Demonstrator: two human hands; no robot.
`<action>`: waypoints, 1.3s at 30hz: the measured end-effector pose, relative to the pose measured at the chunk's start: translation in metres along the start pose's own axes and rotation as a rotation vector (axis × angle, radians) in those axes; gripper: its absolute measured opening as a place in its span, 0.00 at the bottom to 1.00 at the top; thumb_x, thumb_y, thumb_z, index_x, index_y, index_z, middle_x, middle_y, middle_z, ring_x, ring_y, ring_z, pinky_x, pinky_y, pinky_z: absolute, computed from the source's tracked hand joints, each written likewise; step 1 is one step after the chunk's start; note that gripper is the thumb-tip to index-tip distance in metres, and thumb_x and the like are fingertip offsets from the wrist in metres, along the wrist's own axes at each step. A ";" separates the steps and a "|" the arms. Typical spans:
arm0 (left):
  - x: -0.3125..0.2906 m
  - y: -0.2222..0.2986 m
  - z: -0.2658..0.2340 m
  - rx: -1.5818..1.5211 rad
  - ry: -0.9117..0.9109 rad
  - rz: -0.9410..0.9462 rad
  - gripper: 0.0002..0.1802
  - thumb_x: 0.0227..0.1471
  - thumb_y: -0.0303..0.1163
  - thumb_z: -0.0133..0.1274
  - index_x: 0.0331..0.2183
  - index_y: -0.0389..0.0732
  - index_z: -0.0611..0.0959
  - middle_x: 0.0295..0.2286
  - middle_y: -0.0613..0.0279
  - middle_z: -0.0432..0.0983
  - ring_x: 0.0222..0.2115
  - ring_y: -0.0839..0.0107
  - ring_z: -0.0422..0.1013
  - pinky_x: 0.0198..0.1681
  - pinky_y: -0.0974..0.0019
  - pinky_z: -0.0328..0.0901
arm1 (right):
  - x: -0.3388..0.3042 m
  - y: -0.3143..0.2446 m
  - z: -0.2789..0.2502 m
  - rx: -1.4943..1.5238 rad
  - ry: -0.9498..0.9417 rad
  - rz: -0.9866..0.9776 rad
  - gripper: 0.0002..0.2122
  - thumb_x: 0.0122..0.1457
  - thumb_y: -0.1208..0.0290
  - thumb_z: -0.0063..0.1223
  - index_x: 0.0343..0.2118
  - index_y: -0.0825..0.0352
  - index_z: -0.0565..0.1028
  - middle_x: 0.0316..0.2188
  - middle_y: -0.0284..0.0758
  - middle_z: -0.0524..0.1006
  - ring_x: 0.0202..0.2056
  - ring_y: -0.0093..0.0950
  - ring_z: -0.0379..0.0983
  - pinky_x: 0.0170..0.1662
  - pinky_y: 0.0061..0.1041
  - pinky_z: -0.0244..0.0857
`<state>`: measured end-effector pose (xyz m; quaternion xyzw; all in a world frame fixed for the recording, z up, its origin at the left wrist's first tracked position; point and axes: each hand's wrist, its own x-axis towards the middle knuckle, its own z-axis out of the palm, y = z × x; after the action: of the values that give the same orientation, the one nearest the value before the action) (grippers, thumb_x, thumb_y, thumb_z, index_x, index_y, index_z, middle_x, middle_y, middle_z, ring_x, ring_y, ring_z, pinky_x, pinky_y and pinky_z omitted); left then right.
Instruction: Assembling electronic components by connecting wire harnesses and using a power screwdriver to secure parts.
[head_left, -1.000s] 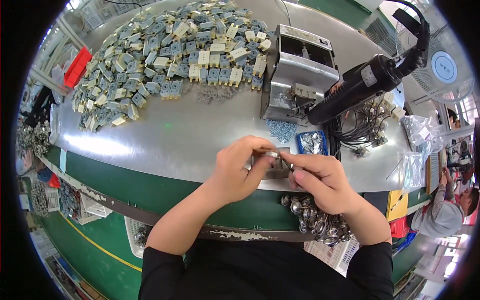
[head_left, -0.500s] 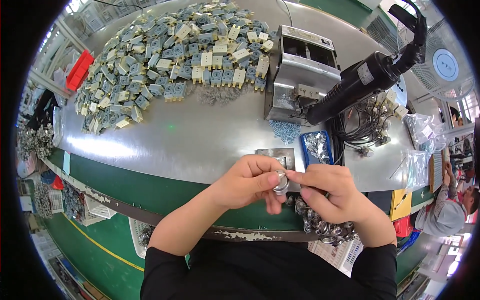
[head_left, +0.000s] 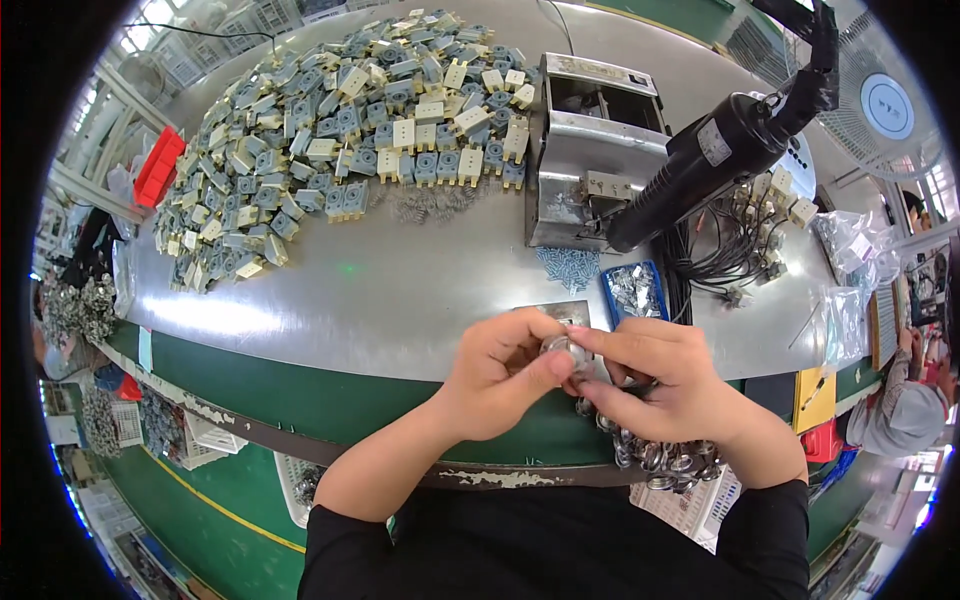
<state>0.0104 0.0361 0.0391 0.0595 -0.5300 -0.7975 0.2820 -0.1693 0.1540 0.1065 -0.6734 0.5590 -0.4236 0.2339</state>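
My left hand point(head_left: 508, 375) grips a round, shiny metal part point(head_left: 562, 347) between thumb and fingers, above the near edge of the bench. From the other side my right hand point(head_left: 655, 375) closes on the same part, index finger and thumb pressed to it. Fingers cover much of the part, so its full shape is hidden. Just beyond my hands lies a metal plate fixture point(head_left: 568, 311), partly covered by them. Beneath and beside my right hand is a heap of round, shiny metal parts point(head_left: 668, 458).
Beyond the fixture sit a blue tray point(head_left: 660, 292) of small metal pieces and a pile of bluish screws point(head_left: 568, 268). A metal machine point(head_left: 590, 150) and a black cylindrical tool point(head_left: 690, 165) stand behind. Grey-and-cream blocks point(head_left: 340, 120) cover the far left. Another person point(head_left: 905, 415) works at right.
My hands have drawn closer around the metal part, and my right thumb now reaches it from below. My left thumb has shifted across its face. The view has shifted slightly.
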 end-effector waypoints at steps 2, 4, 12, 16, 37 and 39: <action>0.004 0.008 -0.011 0.163 -0.125 0.007 0.18 0.73 0.36 0.46 0.42 0.30 0.81 0.29 0.59 0.82 0.26 0.76 0.77 0.31 0.71 0.73 | 0.000 -0.003 0.000 -0.021 0.028 -0.007 0.26 0.50 0.80 0.71 0.55 0.68 0.82 0.20 0.30 0.71 0.21 0.22 0.66 0.23 0.23 0.58; 0.005 0.011 -0.012 0.327 -0.245 0.015 0.22 0.74 0.40 0.44 0.42 0.30 0.82 0.25 0.63 0.81 0.22 0.79 0.74 0.27 0.74 0.69 | 0.001 -0.006 -0.002 -0.068 0.051 -0.043 0.25 0.47 0.77 0.77 0.52 0.66 0.84 0.18 0.28 0.68 0.19 0.20 0.64 0.21 0.22 0.56; -0.004 0.010 0.006 0.075 -0.088 -0.212 0.23 0.75 0.41 0.42 0.30 0.37 0.77 0.17 0.71 0.66 0.20 0.83 0.59 0.24 0.72 0.57 | -0.001 -0.007 0.003 -0.112 0.150 0.020 0.21 0.47 0.73 0.79 0.46 0.67 0.86 0.16 0.28 0.68 0.16 0.19 0.62 0.19 0.22 0.54; -0.010 0.007 0.014 0.094 -0.009 -0.174 0.23 0.75 0.42 0.41 0.29 0.38 0.75 0.17 0.72 0.66 0.20 0.84 0.59 0.23 0.73 0.57 | -0.005 -0.001 0.008 -0.186 0.156 -0.052 0.20 0.47 0.74 0.79 0.44 0.69 0.86 0.16 0.29 0.69 0.15 0.19 0.63 0.19 0.21 0.54; -0.005 0.015 -0.007 -0.001 -0.271 -0.261 0.16 0.73 0.39 0.46 0.39 0.35 0.76 0.24 0.59 0.80 0.21 0.77 0.75 0.23 0.73 0.66 | 0.002 0.003 -0.012 0.218 -0.117 0.127 0.15 0.53 0.82 0.65 0.46 0.70 0.86 0.17 0.34 0.73 0.16 0.23 0.66 0.22 0.23 0.60; -0.008 0.010 -0.005 -0.166 -0.255 -0.282 0.16 0.73 0.39 0.46 0.39 0.35 0.76 0.23 0.58 0.80 0.21 0.76 0.75 0.23 0.71 0.67 | 0.001 0.002 -0.015 0.199 -0.141 0.113 0.18 0.54 0.82 0.64 0.49 0.71 0.84 0.20 0.36 0.75 0.19 0.25 0.69 0.24 0.24 0.62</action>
<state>0.0228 0.0331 0.0437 0.0083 -0.4802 -0.8712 0.1019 -0.1830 0.1549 0.1132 -0.6422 0.5334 -0.4147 0.3619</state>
